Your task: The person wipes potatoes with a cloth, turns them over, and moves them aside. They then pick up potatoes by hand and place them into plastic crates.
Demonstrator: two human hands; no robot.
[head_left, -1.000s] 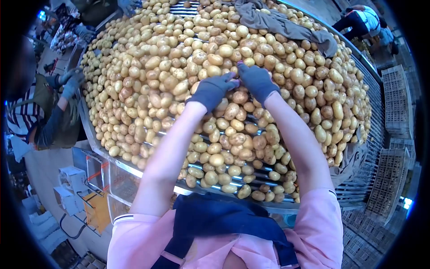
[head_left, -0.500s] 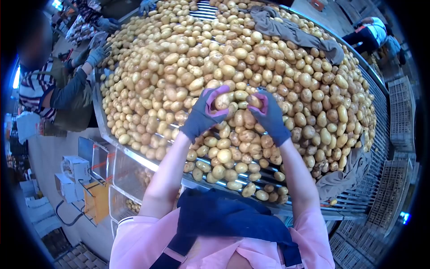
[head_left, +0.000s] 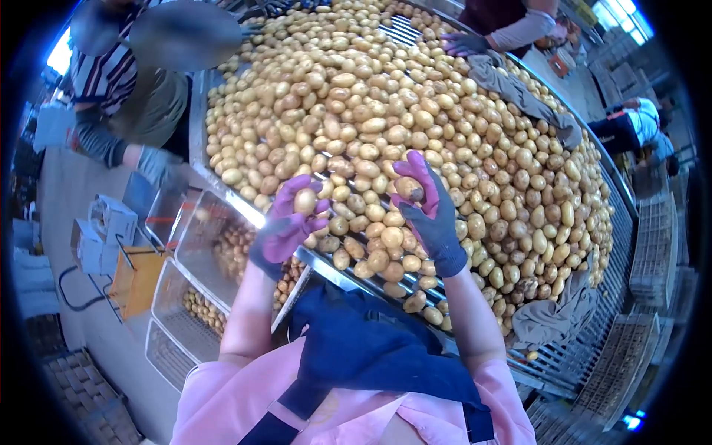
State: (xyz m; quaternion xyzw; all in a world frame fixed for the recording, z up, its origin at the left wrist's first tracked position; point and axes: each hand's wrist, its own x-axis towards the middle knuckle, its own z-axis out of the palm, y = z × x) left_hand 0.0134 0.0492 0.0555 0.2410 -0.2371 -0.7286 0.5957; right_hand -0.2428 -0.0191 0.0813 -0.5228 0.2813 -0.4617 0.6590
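Many potatoes point(head_left: 356, 111) lie heaped on a slatted metal table. My left hand point(head_left: 289, 222), in a purple and grey glove, has its palm turned up over the table's near edge and holds a small potato point(head_left: 305, 202) against its fingers. To its right, my right hand point(head_left: 426, 211), gloved alike, holds a potato with a dark patch point(head_left: 409, 189) between thumb and fingers. Loose potatoes lie on the slats between and below the two hands.
Crates point(head_left: 194, 245) with potatoes stand below the table's left edge. Grey cloths point(head_left: 556, 315) lie at the right. One co-worker point(head_left: 148, 96) stands at the left, another co-worker's gloved hand point(head_left: 466, 44) rests at the far edge. Mesh crates point(head_left: 653, 237) are stacked at right.
My left hand has moved left and turned palm up, away from the pile. My right hand has turned, showing a dark-patched potato. The view has shifted, and a co-worker appears at the far edge.
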